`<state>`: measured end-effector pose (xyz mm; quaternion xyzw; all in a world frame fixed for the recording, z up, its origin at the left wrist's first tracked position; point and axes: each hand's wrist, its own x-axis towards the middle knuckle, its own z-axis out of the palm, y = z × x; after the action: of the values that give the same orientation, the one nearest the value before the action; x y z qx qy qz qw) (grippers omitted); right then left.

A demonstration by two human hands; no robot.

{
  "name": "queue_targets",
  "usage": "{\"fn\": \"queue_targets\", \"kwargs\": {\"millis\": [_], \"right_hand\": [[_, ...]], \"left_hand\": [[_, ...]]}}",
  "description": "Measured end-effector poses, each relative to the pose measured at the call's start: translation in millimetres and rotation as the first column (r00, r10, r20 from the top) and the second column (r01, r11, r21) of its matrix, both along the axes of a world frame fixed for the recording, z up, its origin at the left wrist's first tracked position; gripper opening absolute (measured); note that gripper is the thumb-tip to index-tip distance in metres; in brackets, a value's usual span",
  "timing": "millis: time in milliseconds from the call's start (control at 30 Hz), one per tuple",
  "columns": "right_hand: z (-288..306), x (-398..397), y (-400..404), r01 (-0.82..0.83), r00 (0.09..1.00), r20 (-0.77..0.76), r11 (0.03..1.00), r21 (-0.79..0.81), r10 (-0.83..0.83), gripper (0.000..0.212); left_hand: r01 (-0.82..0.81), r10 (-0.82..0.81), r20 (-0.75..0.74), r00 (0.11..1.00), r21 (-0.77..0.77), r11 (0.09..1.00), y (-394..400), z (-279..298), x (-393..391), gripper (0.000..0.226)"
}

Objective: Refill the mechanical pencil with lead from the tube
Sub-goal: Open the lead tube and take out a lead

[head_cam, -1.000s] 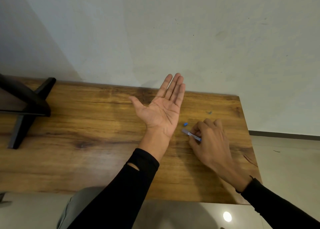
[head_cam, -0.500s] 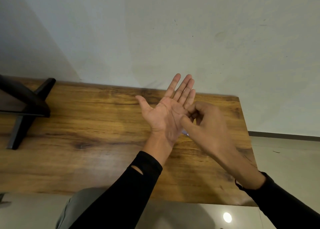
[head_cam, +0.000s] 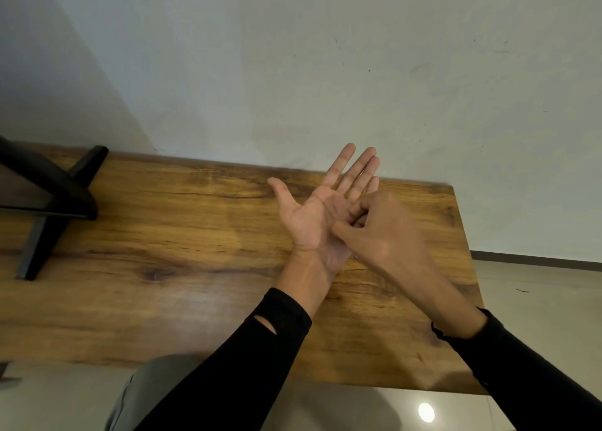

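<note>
My left hand [head_cam: 314, 223] is held flat above the wooden table [head_cam: 169, 241], palm up and fingers spread, with nothing visible in it. My right hand [head_cam: 389, 235] lies over the palm's right side with thumb and fingers pinched together. Only a small pale tip of the lead tube [head_cam: 355, 257] pokes out below that hand; the rest is hidden in its grip. No mechanical pencil is in view. Any small parts on the table behind my hands are covered.
A black stand [head_cam: 49, 202] with angled legs occupies the table's far left. The table ends against a plain wall at the back. Its right edge drops to a tiled floor [head_cam: 537, 300]. My lap shows below the near edge.
My right hand lifted the tube off the table and brought it left over my open left palm. The blue cap seen on the table earlier is now hidden behind my hands.
</note>
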<state>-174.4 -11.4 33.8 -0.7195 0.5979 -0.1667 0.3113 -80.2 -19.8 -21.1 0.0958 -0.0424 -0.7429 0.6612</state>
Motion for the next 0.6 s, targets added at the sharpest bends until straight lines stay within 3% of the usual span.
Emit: {"fn": "queue_targets", "kwargs": {"millis": [100,167,200,233,300,367,400,467,600], "right_hand": [[-3,-10,-7,0.068,0.969,0.226,0.988,0.139,-0.099,0.030],[-4,-18,-13,0.129,0.905,0.364,0.957,0.261,-0.221,0.025],[-5,-22,-16,0.140,0.887,0.388,0.947,0.290,-0.250,0.021],[-6,-27,-19,0.142,0.885,0.388,0.944,0.298,-0.256,0.019],[-10,-34,-24,0.148,0.873,0.403,0.936,0.320,-0.276,0.016],[-14,-40,-28,0.160,0.845,0.433,0.920,0.358,-0.315,0.016],[-15,-42,-30,0.164,0.834,0.443,0.916,0.367,-0.327,0.015],[-15,-45,-32,0.166,0.820,0.463,0.915,0.369,-0.336,0.015],[-13,-51,-36,0.173,0.790,0.514,0.926,0.334,-0.333,0.017]], "left_hand": [[-0.014,-0.003,0.140,0.990,0.126,0.992,-5,4,6,0.112],[-0.102,-0.032,0.455,0.890,0.267,0.958,-11,4,14,0.085],[-0.171,-0.066,0.645,0.761,0.298,0.939,-15,5,18,0.068],[-0.238,-0.102,0.817,0.568,0.281,0.930,-17,4,22,0.051],[-0.276,-0.139,0.990,0.024,0.140,0.951,-18,-1,29,0.025],[-0.181,-0.146,0.864,-0.482,0.064,0.981,-17,-9,31,0.018],[-0.144,-0.141,0.758,-0.637,0.063,0.988,-16,-14,30,0.023],[-0.107,-0.130,0.604,-0.786,0.074,0.991,-14,-21,28,0.031],[-0.113,-0.123,0.524,-0.843,0.052,0.992,-15,-24,27,0.020]]}}
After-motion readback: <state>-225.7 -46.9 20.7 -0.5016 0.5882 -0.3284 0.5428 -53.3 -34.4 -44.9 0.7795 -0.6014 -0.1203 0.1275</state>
